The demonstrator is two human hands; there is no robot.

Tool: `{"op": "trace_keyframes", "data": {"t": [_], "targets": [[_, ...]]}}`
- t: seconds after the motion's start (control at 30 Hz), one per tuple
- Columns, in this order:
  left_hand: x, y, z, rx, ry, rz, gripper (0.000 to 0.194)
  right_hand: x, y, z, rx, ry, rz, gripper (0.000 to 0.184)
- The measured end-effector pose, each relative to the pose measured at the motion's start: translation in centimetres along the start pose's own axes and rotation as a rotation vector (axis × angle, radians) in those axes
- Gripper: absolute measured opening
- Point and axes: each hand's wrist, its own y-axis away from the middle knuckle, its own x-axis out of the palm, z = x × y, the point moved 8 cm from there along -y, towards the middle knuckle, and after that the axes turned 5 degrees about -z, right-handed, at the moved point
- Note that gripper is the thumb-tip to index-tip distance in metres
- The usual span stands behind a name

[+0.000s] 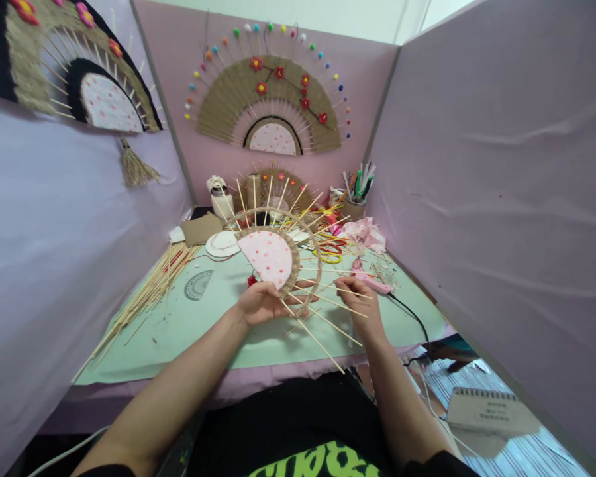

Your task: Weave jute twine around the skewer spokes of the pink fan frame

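Note:
My left hand [262, 303] grips the lower edge of an unfinished hand fan [268, 255], held tilted above the table. Its half-round centre is white with pink-red spots, edged by a woven twine band [295, 255]. Thin wooden sticks [322, 324] radiate from the band, and a slimmer twine ring [320, 258] crosses them farther out. My right hand [361, 305] is closed in a pinch beside the sticks on the right. Whatever lies between its fingertips is too small to make out. A pink glue gun [372, 283] with a black cord lies just behind that hand.
Loose sticks [144, 291] lie in a pile at left, near a protractor [198, 285] and cardboard [202, 228]. Yellow-handled scissors [334, 257], crumpled pink paper [365, 233] and a tool pot [353, 209] stand behind. Finished fans [218, 99] hang on the partitions.

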Motion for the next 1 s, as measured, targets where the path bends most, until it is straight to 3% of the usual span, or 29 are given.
{"op": "trace_keyframes", "data": {"t": [0.3, 0.63, 0.83, 1.0], "targets": [[-0.5, 0.2, -1.7, 0.120, 0.027, -0.058, 0.062, -3.2, -0.7, 1.0, -0.015, -0.169, 0.105, 0.024], [-0.5, 0.2, -1.2, 0.066, -0.034, -0.038, 0.061, -5.3, -0.3, 4.4, -0.120, -0.185, 0.079, 0.021], [0.2, 0.6, -0.3, -0.031, -0.088, 0.037, 0.065, -4.4, -1.1, 1.6, -0.085, -0.095, 0.033, 0.022], [0.4, 0.8, 0.2, -0.075, -0.154, 0.086, 0.063, -1.2, -1.0, 1.2, -0.145, 0.021, 0.073, 0.021]]}}
